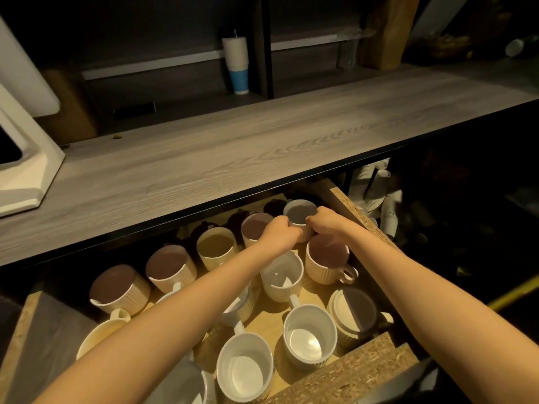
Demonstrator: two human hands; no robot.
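An open drawer (344,371) below the counter holds several ribbed ceramic mugs, cream and white. Both my arms reach into its far right corner. There a cream mug (299,212) stands upright with both hands around it. My left hand (281,231) grips its left side, fingers curled on the wall. On the mug's right side my right hand (326,218) grips the rim and wall. A pinkish mug (328,259) with its handle to the right stands just in front of the held mug.
A grey wood-grain counter (233,147) overhangs the drawer's back. A stack of paper cups (236,65) stands on a shelf behind it. A white appliance (20,158) sits at the counter's left. More paper cups (379,188) lie in the dark compartment to the right.
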